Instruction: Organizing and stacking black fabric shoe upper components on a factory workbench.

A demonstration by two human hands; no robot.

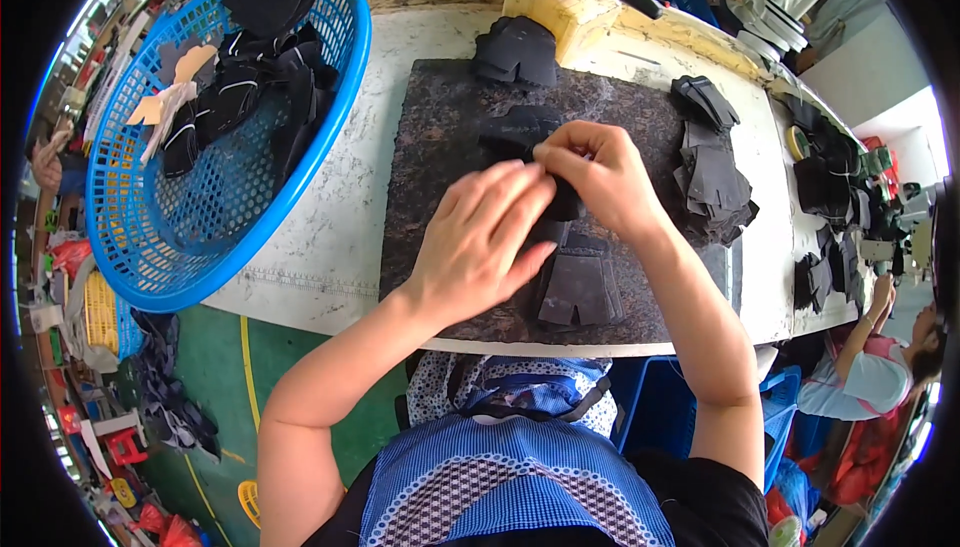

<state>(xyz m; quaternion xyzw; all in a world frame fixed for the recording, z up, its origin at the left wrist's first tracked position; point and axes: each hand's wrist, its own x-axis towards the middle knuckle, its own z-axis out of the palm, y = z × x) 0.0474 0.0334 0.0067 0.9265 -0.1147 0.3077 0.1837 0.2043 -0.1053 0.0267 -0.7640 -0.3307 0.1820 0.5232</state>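
Both hands work one black cut piece (520,137) over the dark slab (430,127) on the table (330,237). Right hand (600,182) pinches its edge, fingers closed; left hand (480,237) lies flat, fingers spread, pressing it down. Step looks like folding or aligning; next move likely needs a steady pinch.

Pretty boxed in on the dark slab (430,137)
Blue basket (330,137) crowds the left, black cut pieces (715,182) right, bare tabletop (340,237) between.

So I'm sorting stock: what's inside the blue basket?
The basket holds a heap of black cut pieces, some with pale lines, plus a few tan ones at its left. Bare mesh shows in front. Whatever lies under the heap is covered.
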